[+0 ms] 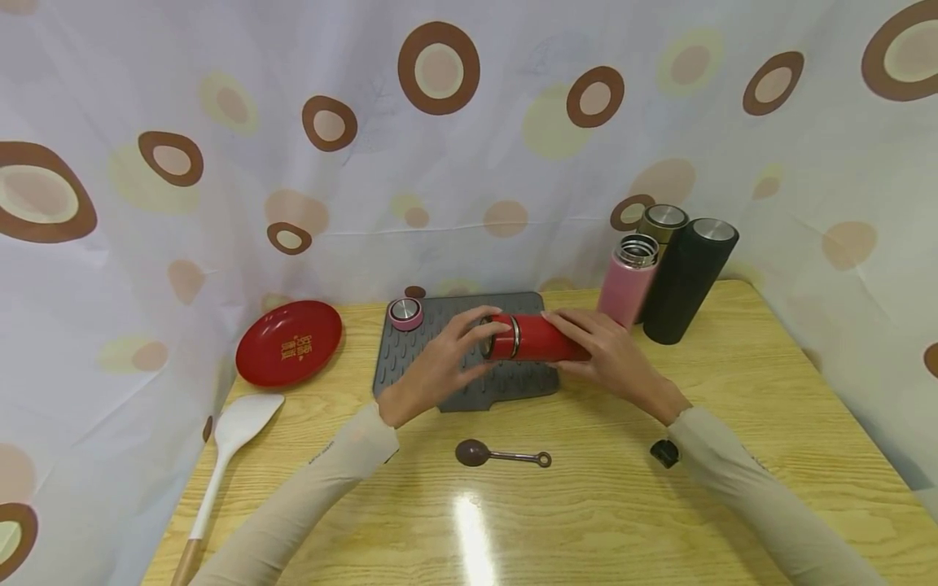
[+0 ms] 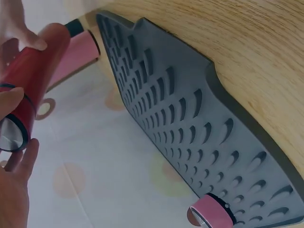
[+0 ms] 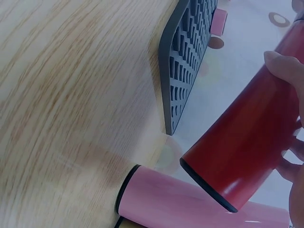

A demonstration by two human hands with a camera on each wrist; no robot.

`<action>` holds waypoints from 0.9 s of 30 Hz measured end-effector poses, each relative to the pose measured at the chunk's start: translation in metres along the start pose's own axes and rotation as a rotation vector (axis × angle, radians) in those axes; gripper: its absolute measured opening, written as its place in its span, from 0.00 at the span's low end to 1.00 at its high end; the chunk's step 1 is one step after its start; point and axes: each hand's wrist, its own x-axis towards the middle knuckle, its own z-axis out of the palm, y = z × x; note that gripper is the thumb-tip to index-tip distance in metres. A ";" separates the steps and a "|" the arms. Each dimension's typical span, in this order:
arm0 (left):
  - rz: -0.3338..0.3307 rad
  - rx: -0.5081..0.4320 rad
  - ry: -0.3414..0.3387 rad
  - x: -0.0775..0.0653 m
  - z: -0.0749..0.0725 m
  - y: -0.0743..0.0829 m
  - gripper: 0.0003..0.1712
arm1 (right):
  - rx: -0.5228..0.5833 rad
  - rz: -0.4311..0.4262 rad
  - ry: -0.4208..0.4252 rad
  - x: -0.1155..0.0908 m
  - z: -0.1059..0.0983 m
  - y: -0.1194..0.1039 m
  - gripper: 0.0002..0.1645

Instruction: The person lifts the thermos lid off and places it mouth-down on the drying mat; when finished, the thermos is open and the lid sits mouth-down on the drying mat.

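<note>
A red thermos (image 1: 538,338) lies sideways in the air between both hands, over the grey drying mat (image 1: 454,400). My left hand (image 1: 456,350) holds its capped end, thumb and fingers around the lid (image 2: 13,130) with its silver top. My right hand (image 1: 597,346) grips the body nearer the base, and in the right wrist view the dark-rimmed base (image 3: 209,186) points down toward the table. A pink lid (image 1: 405,313) with a silver top sits on the mat's back left corner. The pink thermos (image 1: 628,281) stands upright without a lid, its steel neck showing.
Behind the pink thermos stand a black thermos (image 1: 689,281) and a gold one (image 1: 663,218). A red plate (image 1: 289,343) and a white spatula (image 1: 238,419) lie at the left. A brown spoon (image 1: 475,452) lies in front of the mat. A patterned curtain (image 1: 469,179) hangs behind the table.
</note>
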 end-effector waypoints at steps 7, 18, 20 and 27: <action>-0.127 -0.191 0.052 0.002 -0.001 0.000 0.40 | 0.007 0.017 -0.003 0.000 0.001 0.000 0.54; -0.330 -0.233 0.135 -0.003 -0.017 -0.009 0.39 | 0.010 0.133 0.101 -0.007 -0.009 0.012 0.49; -0.337 -0.199 0.117 -0.004 -0.017 -0.012 0.40 | 0.017 0.165 0.107 -0.007 -0.011 0.014 0.48; -0.349 -0.096 0.069 -0.006 -0.014 -0.027 0.41 | 0.091 0.355 0.141 -0.017 -0.017 0.017 0.50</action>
